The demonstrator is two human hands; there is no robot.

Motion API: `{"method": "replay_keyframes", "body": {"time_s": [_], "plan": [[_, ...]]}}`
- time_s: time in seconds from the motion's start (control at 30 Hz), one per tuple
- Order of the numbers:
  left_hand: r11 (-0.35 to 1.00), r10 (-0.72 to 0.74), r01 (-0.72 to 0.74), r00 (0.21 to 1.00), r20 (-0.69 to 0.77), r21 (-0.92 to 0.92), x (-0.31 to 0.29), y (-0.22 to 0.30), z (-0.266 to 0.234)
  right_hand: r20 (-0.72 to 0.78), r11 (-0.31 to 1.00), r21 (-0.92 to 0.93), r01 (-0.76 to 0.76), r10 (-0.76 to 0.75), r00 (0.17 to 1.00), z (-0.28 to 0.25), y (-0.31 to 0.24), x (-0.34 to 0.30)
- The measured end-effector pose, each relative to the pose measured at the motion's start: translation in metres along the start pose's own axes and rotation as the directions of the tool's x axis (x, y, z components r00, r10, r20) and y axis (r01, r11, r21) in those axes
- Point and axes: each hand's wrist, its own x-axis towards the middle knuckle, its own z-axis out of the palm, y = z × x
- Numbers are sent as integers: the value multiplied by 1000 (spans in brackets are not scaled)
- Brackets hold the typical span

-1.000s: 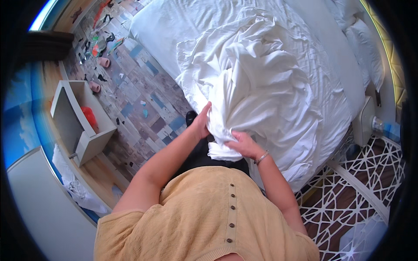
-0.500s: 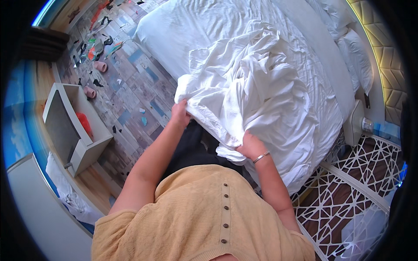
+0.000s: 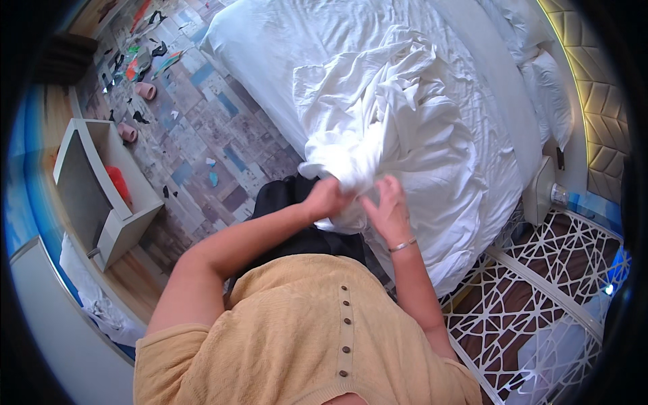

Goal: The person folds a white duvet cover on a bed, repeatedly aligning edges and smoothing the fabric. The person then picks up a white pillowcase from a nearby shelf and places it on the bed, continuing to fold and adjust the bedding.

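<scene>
A crumpled white duvet cover or sheet lies heaped on the near part of the bed, and I cannot tell which of the two it is. My left hand is closed on a gathered part of this white cloth at the bed's near edge; the bunch above it is smeared by motion. Just to its right, my right hand has its thumb and fingers apart, close to the cloth, with nothing seen in it. A silver bracelet circles the right wrist.
The white-sheeted bed fills the middle, with pillows at the right. A white cabinet stands left; scraps and pink slippers lie on the floor. A white lattice screen stands at the lower right.
My left hand has moved right, drawing its cloth edge into a bunch beside the right hand. My right hand has let go of the cloth and moved up slightly, its fingers spreading.
</scene>
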Motion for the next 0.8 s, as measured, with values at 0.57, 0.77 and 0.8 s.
{"method": "replay_keyframes", "body": {"time_s": [0.57, 0.77, 0.8], "plan": [[958, 220, -259, 939, 266, 122, -11, 82, -29, -391, 923, 301, 240, -110, 914, -40, -16, 99], [943, 321, -326, 944, 73, 66, -5, 83, -60, -445, 909, 311, 278, -119, 888, -60, -16, 77], [943, 302, -316, 944, 132, 106, -11, 80, -59, -448, 947, 252, 196, -65, 892, -43, 5, 72]]}}
